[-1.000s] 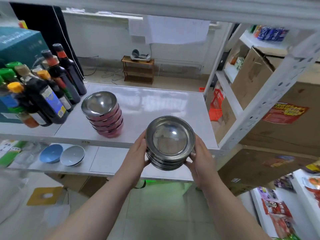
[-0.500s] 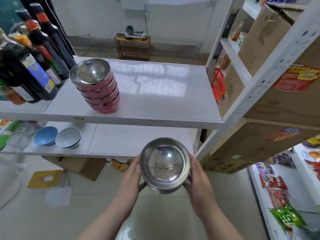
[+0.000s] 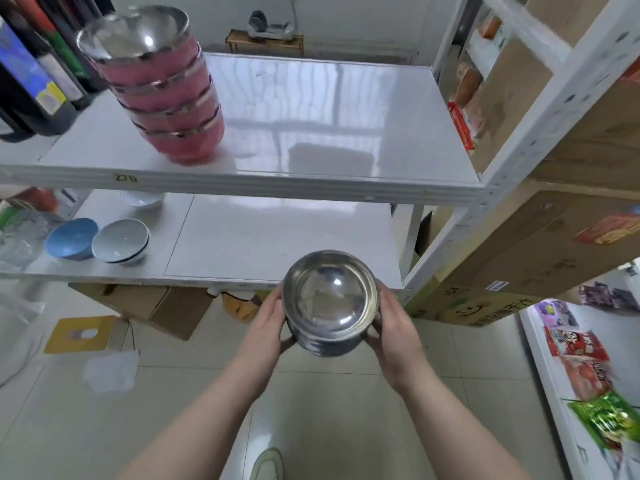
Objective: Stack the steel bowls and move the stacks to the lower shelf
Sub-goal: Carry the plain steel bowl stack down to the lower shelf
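A stack of plain steel bowls (image 3: 329,303) hangs in front of the lower shelf (image 3: 263,237), just below its front edge. My left hand (image 3: 266,323) grips the stack's left side and my right hand (image 3: 398,327) grips its right side. A second stack of steel bowls with pink outsides (image 3: 166,98) stands on the upper shelf (image 3: 311,109), at its left.
Dark sauce bottles (image 3: 31,74) crowd the upper shelf's far left. A blue bowl (image 3: 71,237) and a pale bowl (image 3: 121,240) sit on the lower shelf's left. Cardboard boxes (image 3: 540,237) fill the rack at right. Snack packets (image 3: 588,368) lie on a low shelf at right.
Both hands have carried the steel stack down from the upper shelf's front edge to the level of the lower shelf. The view has dropped with them.
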